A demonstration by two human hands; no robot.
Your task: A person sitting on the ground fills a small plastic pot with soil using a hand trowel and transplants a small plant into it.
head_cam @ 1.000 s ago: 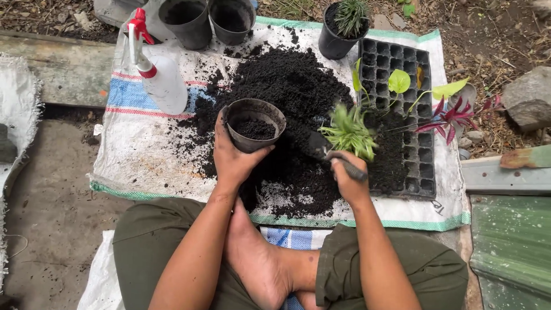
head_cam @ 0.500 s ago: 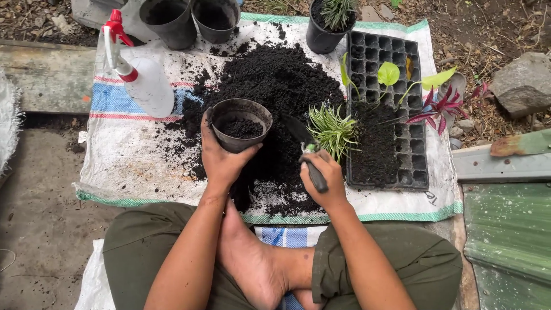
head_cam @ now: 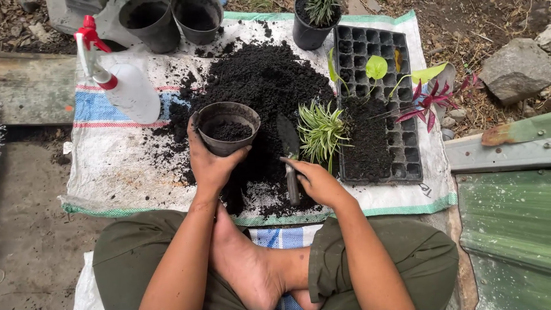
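Small dark plastic pot, part-filled with soil, sits at the near edge of the soil heap, left hand wrapped under its wall. Since a second ago the right hand has drawn back from the spiky green plantlet; it grips a narrow trowel, blade flat on the loose, crumbly soil. Woven sack beneath; ribbed black cell tray beside.

light: soft, even daylight | shadows: faint | focus: sharp | glare: none
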